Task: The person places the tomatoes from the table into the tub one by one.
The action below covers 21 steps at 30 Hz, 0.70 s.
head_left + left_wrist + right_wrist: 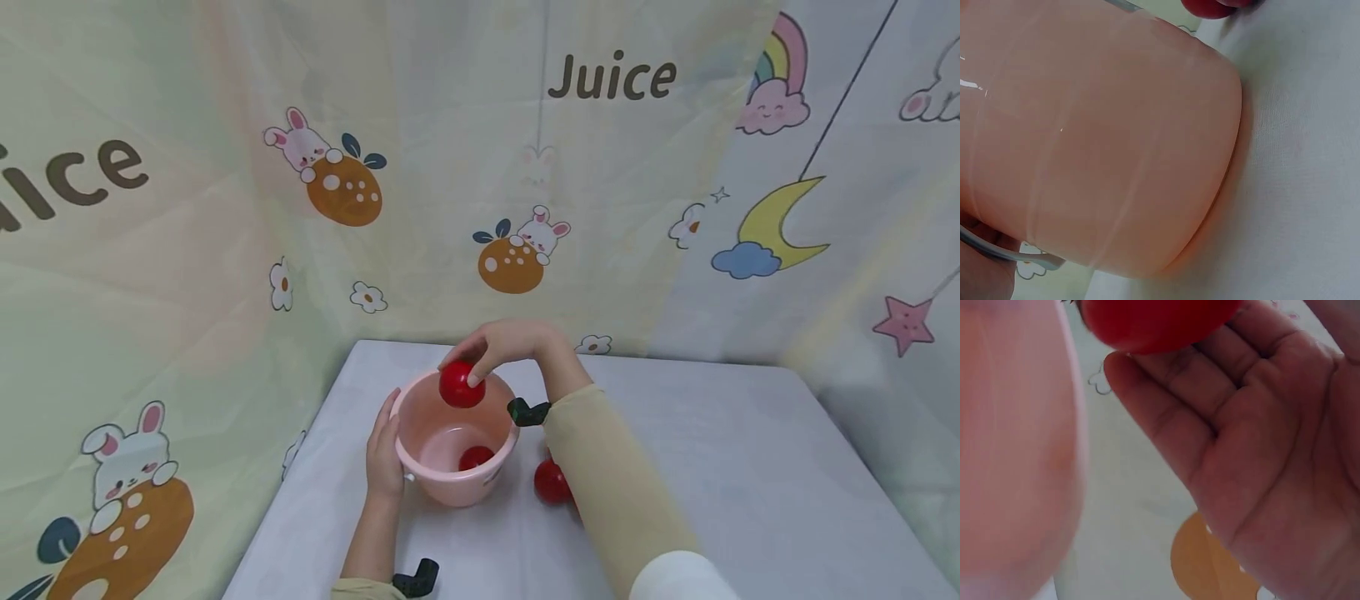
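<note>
A pink plastic bucket (pixel 450 492) stands upright on the table, with one red tomato (pixel 476 457) on its inside bottom. My left hand (pixel 385 458) holds the bucket by its left side, fingertips at the rim. In the left wrist view the bucket wall (pixel 1104 137) fills most of the picture, and its grey handle (pixel 997 248) crosses in front of that hand. Over the bucket's opening, my right hand (pixel 506 346) grips another tomato (pixel 462 385) between thumb and fingers. The right wrist view shows this tomato (pixel 1160 322) against the fingers, with the palm facing the camera.
More red tomatoes (pixel 552 482) lie on the table right of the bucket, partly hidden by my right sleeve (pixel 622 492). A white cloth covers the table (pixel 720 450). Printed curtains (pixel 435 167) hang close behind it and along its left side.
</note>
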Motion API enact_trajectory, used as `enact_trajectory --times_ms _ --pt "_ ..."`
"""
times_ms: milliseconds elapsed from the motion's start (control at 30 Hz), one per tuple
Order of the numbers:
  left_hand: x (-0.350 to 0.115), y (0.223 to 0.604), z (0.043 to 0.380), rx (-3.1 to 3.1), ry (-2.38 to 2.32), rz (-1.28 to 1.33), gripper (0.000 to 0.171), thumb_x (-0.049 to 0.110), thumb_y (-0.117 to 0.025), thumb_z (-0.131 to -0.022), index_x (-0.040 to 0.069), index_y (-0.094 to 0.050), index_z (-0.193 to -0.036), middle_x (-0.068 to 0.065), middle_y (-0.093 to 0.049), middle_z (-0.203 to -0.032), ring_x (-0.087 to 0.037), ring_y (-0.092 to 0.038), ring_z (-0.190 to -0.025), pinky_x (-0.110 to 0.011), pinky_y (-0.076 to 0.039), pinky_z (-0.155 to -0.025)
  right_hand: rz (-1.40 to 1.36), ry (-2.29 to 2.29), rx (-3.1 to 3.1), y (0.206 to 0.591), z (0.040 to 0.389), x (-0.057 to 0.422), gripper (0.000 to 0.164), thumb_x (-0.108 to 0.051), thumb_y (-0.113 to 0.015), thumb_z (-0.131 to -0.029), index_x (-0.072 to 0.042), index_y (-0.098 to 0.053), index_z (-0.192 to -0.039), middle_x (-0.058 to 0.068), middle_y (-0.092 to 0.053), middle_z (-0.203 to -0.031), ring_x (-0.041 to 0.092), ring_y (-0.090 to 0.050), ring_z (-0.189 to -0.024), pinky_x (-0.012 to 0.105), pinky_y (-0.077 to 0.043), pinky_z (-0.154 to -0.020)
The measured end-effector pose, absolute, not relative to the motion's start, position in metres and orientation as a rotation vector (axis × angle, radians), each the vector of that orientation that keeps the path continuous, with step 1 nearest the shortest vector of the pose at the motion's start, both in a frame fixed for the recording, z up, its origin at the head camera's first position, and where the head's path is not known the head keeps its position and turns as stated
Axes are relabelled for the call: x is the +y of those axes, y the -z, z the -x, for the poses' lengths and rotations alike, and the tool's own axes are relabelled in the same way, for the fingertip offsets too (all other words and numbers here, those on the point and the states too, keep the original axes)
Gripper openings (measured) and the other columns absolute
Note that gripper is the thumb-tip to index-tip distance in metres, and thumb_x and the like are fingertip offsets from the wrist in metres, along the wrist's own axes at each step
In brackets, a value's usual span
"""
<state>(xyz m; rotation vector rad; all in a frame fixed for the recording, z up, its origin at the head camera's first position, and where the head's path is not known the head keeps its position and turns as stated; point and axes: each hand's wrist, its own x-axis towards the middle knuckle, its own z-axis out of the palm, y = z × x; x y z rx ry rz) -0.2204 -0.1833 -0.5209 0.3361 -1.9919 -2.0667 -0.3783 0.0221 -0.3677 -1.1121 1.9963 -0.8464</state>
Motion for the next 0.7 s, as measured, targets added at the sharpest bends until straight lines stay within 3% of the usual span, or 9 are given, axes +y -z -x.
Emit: enact_trajectory --times_ms 200,300,567,700 --pt "-0.181 0.521 0.222 -1.976 2.082 -0.327 0.045 0.04 -0.054 -0.1 0.052 -0.042 -0.142 0.023 -0.046 -0.146 -0.011 -0.041 -0.138 -0.05 -0.048 -0.106 1.057 0.663 2.08 0.371 0.375 -0.007 0.044 -0.036 -0.084 -0.077 -0.04 -0.069 -0.118 -0.013 -0.067 -0.118 0.015 -0.058 -0.115 0.034 -0.059 -0.085" --pt "-0.178 0.522 0.222 -1.972 2.087 -0.327 0.047 0.041 -0.057 -0.098 0.053 -0.041 -0.141 0.024 -0.045 -0.146 -0.011 -0.042 -0.137 -0.048 -0.049 -0.104 1.078 0.594 2.077 0.375 0.373 -0.019 0.042 -0.033 -0.082 -0.079 -0.038 -0.069 -0.119 -0.014 -0.068 -0.115 0.014 -0.059 -0.114 0.032 -0.059 -0.084" --pt "-0.179 0.522 0.219 -1.999 2.04 -0.349 0.048 0.047 -0.058 -0.096 0.054 -0.041 -0.141 0.023 -0.045 -0.147 -0.014 -0.041 -0.139 -0.045 -0.051 -0.103 0.999 0.518 2.016 0.396 0.371 -0.042 0.046 -0.032 -0.087 -0.072 -0.038 -0.069 -0.114 -0.011 -0.064 -0.117 0.019 -0.054 -0.117 0.045 -0.058 -0.09" --pt "-0.182 0.52 0.217 -2.01 2.026 -0.353 0.047 0.046 -0.057 -0.097 0.053 -0.041 -0.141 0.021 -0.043 -0.149 -0.016 -0.039 -0.141 -0.045 -0.049 -0.105 0.956 0.479 1.981 0.409 0.372 -0.05 0.051 -0.033 -0.089 -0.068 -0.036 -0.068 -0.115 -0.009 -0.062 -0.118 0.02 -0.052 -0.118 0.045 -0.058 -0.089"
